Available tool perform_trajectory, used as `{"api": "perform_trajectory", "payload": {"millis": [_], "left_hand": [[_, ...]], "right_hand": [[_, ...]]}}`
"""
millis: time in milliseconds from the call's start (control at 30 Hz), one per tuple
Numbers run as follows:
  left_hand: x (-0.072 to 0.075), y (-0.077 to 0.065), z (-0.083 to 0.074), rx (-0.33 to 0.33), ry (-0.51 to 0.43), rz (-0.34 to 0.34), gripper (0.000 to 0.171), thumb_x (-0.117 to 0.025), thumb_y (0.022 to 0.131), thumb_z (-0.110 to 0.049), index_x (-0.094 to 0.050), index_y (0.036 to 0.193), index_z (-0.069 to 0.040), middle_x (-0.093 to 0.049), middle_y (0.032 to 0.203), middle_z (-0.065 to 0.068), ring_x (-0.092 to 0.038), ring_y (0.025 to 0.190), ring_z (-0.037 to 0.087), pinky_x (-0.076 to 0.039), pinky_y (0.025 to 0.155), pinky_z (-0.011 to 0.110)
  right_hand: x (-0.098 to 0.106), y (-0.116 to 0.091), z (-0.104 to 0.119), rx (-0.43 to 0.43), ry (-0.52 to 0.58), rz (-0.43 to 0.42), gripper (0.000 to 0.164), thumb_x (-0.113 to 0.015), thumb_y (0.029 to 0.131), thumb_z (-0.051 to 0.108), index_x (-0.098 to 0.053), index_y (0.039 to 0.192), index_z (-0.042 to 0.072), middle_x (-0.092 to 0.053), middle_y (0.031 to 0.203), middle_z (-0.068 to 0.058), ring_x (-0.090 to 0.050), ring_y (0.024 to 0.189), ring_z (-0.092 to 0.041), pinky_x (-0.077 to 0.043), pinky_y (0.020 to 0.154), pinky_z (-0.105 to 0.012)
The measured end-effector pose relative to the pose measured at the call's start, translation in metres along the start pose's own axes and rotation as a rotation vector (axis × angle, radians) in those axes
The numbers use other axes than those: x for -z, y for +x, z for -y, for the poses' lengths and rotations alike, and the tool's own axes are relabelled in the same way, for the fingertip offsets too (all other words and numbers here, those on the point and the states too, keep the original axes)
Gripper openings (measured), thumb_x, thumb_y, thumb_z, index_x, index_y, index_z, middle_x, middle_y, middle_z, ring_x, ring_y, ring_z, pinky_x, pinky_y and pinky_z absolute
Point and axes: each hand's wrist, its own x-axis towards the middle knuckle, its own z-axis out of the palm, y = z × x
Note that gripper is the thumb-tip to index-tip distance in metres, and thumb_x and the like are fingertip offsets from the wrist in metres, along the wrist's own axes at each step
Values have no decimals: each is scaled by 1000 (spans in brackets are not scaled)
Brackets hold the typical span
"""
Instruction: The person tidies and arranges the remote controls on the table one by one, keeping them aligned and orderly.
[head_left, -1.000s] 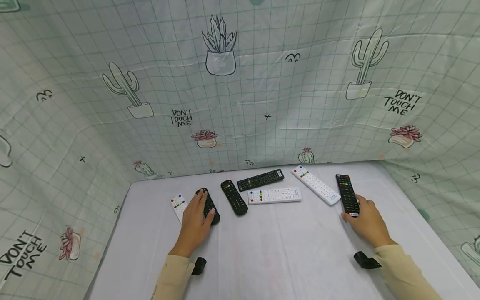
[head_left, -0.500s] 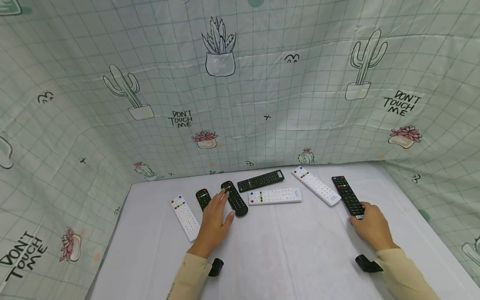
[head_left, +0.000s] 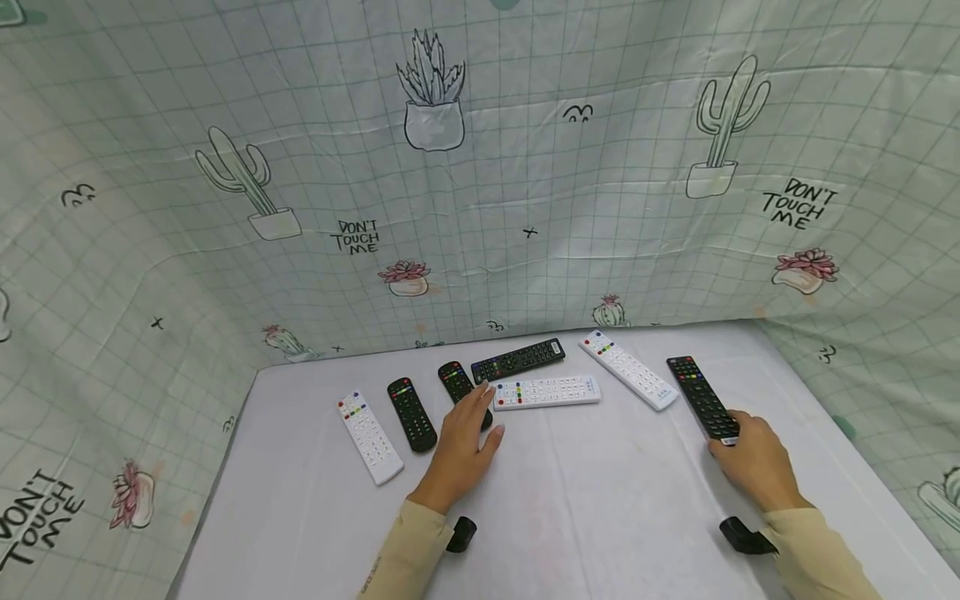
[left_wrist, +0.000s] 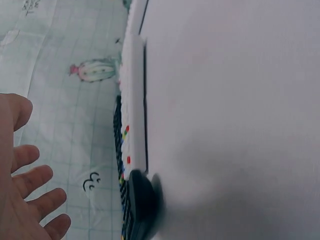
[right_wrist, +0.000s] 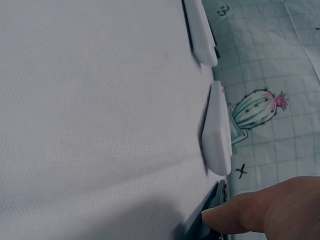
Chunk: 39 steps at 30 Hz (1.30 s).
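Observation:
In the head view my left hand (head_left: 459,450) hovers with relaxed fingers over a black remote control (head_left: 454,377), hiding part of it. The left wrist view shows those fingers (left_wrist: 47,202) spread and holding nothing, off the table. My right hand (head_left: 757,462) grips the near end of another black remote control (head_left: 699,392) on the right, which lies slanted. Its thumb (right_wrist: 235,215) presses against that remote's side in the right wrist view. Between the hands lie a white remote (head_left: 551,392), a black remote (head_left: 517,360) behind it, and a slanted white remote (head_left: 628,371).
To the left of my left hand are a black remote (head_left: 412,415) and a white remote (head_left: 370,437). A white cloth covers the table (head_left: 600,500). A patterned curtain (head_left: 495,183) closes off the back and both sides.
My left hand has moved right, from the black remote second from the left past the one beside it. The right-hand remote has swung to a slant and shifted slightly nearer with my right hand.

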Motion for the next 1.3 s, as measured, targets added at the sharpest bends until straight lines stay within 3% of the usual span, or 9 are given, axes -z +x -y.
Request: {"api": "perform_trajectory", "payload": {"millis": [567,800,1133,1300], "left_hand": [[-37,17,-22,-42,-48,124,56,-59,107,-20,-44,158,-2,-43,164,17,-39,153,36,-31,123,61],[-59,21,-28,-52,-6,178,56,-59,108,-23,-44,158,-4,-45,163,12,-41,151,31,-39,120,54],[-75,27,-42,-43,-44,252,57,-59,108,-22,-42,160,-4,-45,163,12,-41,152,29,-36,123,51],[-85,30,-46,-56,-42,275,56,-59,108,-23,-43,159,-5,-47,162,11,-42,151,28,-36,124,47]], "right_hand": [[19,-7,-19,27,-40,99,67,-71,86,13,-45,136,-23,-54,123,-49,-60,102,-57,-50,81,-66],[27,-9,-26,52,-75,119,67,-73,83,12,-46,133,-24,-56,120,-49,-62,100,-57,-52,80,-66],[34,-12,-33,81,-95,150,63,-76,78,6,-49,126,-23,-60,110,-46,-64,90,-49,-53,76,-63],[38,-12,-36,81,-104,184,61,-75,77,5,-49,125,-21,-59,112,-47,-64,96,-54,-53,79,-64]]}}
